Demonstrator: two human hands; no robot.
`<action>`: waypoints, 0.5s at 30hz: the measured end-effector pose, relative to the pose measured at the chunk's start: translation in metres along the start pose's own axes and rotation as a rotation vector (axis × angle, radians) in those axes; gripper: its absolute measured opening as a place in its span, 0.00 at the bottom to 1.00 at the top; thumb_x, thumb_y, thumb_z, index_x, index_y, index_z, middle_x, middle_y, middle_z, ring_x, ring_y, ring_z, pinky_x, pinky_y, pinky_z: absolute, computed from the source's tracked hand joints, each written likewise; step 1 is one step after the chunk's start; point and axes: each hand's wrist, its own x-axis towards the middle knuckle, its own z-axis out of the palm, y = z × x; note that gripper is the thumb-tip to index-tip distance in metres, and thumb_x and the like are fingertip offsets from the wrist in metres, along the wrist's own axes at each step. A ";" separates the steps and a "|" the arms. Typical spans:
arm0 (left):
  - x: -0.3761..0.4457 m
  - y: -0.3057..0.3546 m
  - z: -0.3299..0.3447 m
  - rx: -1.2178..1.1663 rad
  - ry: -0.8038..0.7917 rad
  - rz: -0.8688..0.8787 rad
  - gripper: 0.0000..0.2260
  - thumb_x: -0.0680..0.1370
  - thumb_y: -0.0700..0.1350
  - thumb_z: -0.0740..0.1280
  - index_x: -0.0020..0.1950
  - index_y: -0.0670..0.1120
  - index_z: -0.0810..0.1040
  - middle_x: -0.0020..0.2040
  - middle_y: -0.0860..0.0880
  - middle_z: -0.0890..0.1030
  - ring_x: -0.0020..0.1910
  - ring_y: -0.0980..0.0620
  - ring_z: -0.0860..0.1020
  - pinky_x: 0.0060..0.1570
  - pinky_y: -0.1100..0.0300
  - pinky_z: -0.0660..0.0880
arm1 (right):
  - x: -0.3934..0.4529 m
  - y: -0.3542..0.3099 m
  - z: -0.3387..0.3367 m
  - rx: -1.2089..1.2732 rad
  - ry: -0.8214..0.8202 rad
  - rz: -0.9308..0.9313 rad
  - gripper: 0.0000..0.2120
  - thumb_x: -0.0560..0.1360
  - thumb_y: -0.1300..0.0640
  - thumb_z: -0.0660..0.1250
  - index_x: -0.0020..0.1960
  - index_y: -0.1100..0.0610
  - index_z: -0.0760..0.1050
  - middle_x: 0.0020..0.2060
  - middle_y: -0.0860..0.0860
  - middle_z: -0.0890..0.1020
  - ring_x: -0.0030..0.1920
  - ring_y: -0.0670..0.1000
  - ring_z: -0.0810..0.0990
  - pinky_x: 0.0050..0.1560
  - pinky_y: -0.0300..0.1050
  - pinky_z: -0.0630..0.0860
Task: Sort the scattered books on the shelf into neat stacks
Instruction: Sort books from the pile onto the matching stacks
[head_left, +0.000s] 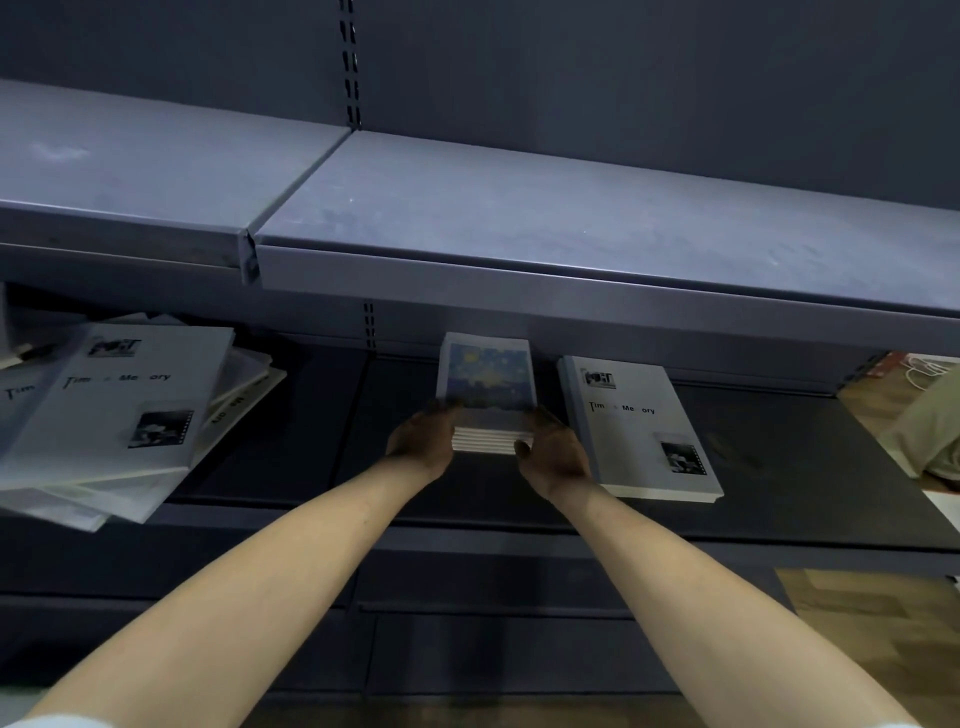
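**Squaring the small stack**

I have both hands on the small stack of white-edged books with a blue-and-yellow painted cover (487, 395), at the centre of the dark lower metal shelf (779, 441). My left hand (422, 439) presses its left side; my right hand (553, 452) curls round the near right corner. I judge even inward pressure will align the edges. The tidy grey "Time Memory" book (639, 426) lies at three o'clock, the messy pile of large grey books (114, 415) at nine.

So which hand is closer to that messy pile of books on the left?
The left hand. It grips the left side of the small stack, with bare shelf between it and the messy pile. The right hand holds the stack's far side.
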 end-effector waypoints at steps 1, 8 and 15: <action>0.000 0.000 0.000 -0.005 0.002 -0.002 0.22 0.83 0.41 0.50 0.76 0.56 0.62 0.75 0.49 0.65 0.69 0.43 0.69 0.65 0.53 0.69 | 0.000 0.001 0.001 0.026 -0.036 -0.001 0.28 0.79 0.55 0.63 0.78 0.52 0.59 0.76 0.50 0.62 0.75 0.51 0.61 0.72 0.44 0.64; 0.000 0.008 -0.002 0.088 -0.035 -0.062 0.23 0.82 0.41 0.52 0.77 0.54 0.57 0.78 0.44 0.57 0.71 0.38 0.65 0.66 0.44 0.68 | -0.004 0.012 -0.003 0.172 -0.158 -0.029 0.37 0.77 0.54 0.66 0.80 0.48 0.51 0.79 0.49 0.48 0.78 0.51 0.52 0.76 0.44 0.57; -0.012 0.028 0.007 0.392 0.023 0.082 0.28 0.83 0.45 0.55 0.80 0.52 0.45 0.79 0.43 0.36 0.77 0.40 0.41 0.75 0.44 0.46 | -0.018 -0.001 0.002 -0.077 0.077 -0.294 0.30 0.77 0.57 0.66 0.77 0.52 0.61 0.75 0.51 0.62 0.77 0.52 0.57 0.76 0.51 0.59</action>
